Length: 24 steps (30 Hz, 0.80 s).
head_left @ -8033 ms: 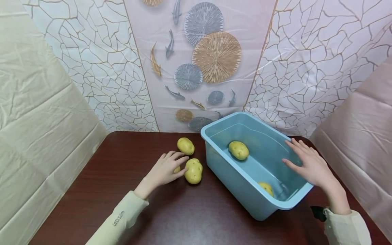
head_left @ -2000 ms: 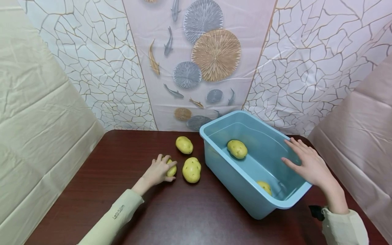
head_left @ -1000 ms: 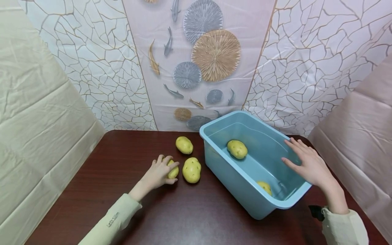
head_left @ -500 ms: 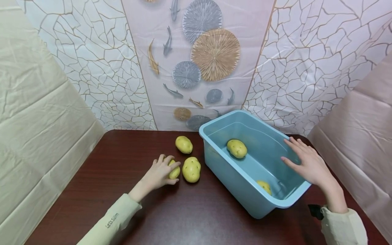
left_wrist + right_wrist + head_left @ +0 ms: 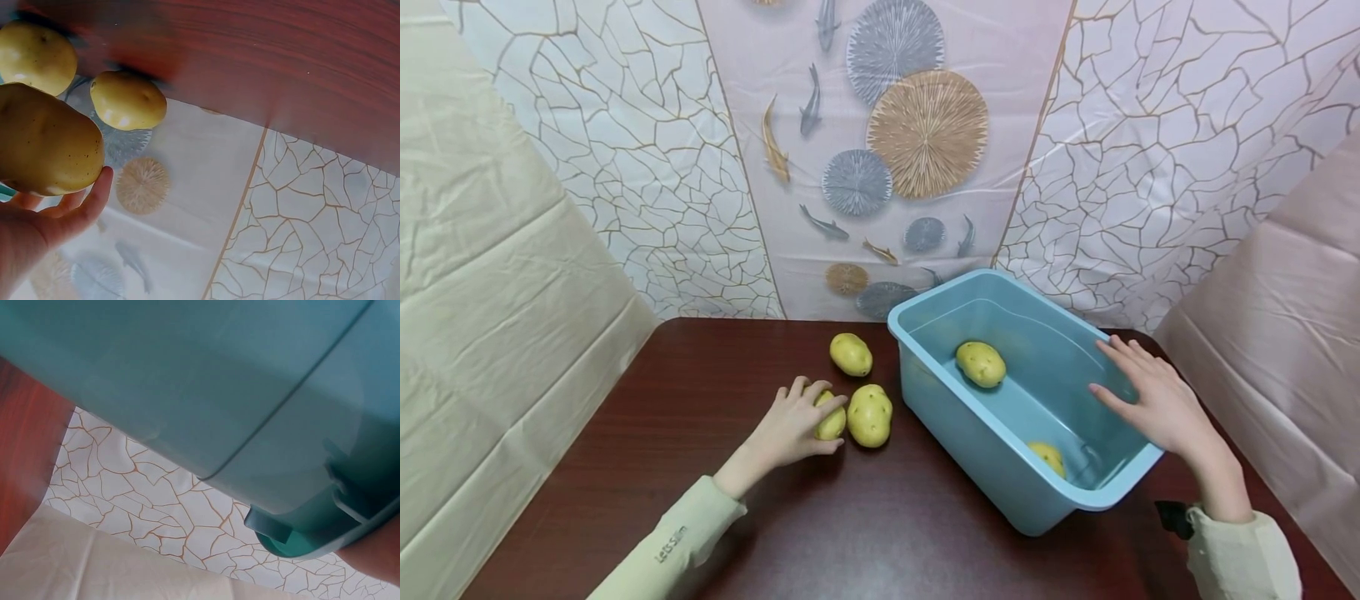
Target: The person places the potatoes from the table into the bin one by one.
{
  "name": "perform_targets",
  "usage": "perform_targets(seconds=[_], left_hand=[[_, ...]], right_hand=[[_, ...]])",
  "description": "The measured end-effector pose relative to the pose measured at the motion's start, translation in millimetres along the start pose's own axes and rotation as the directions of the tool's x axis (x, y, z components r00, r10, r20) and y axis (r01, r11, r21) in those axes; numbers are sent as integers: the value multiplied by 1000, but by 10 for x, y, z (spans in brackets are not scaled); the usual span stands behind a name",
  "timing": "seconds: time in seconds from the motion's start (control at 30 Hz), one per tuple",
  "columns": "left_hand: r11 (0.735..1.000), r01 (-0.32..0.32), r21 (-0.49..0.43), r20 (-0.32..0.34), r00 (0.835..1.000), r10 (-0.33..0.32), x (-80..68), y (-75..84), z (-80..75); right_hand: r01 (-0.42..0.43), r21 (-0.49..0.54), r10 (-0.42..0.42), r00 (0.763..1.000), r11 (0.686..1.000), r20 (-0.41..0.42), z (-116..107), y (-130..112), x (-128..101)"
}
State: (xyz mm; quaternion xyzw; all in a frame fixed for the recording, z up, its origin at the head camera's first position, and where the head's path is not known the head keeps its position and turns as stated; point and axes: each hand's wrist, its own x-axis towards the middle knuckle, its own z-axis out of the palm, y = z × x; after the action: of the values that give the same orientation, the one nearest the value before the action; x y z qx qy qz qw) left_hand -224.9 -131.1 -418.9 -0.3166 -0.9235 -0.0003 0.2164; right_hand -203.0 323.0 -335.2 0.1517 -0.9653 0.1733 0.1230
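Dark table [image 5: 865, 533]: left hand [image 5: 790, 427] grips potato [image 5: 832, 422], beside blue tub [image 5: 970, 433]

Head view: from above and behind both hands, facing forward and down over the worktop [image 5: 865, 517], taking in the whole scene from well back. Left wrist view: very near, under the left hand [image 5: 37, 231], upturned, sharing the potatoes [image 5: 128, 100] beside it. Right wrist view: pressed close against the blue tub [image 5: 206, 381], sharing its outer wall.

We see a dark wooden table [image 5: 865, 533] against a crackle-patterned wall [image 5: 1150, 167], with cream sheets [image 5: 490, 275] flanking the table.
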Motion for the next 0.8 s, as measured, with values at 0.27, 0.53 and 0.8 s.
perform_targets(seconds=[0.27, 0.53, 0.8], left_hand=[[999, -20, 28, -27, 999, 21, 18, 48, -48], [998, -60, 25, -89, 994, 62, 49, 97, -122], [997, -76, 29, -111, 991, 79, 76, 165, -176]], right_hand=[[-5, 6, 5, 1000, 1000, 2, 3, 1, -7], [1, 9, -1, 1000, 1000, -1, 2, 2, -10], [0, -10, 0, 1000, 1000, -8, 7, 2, -9]])
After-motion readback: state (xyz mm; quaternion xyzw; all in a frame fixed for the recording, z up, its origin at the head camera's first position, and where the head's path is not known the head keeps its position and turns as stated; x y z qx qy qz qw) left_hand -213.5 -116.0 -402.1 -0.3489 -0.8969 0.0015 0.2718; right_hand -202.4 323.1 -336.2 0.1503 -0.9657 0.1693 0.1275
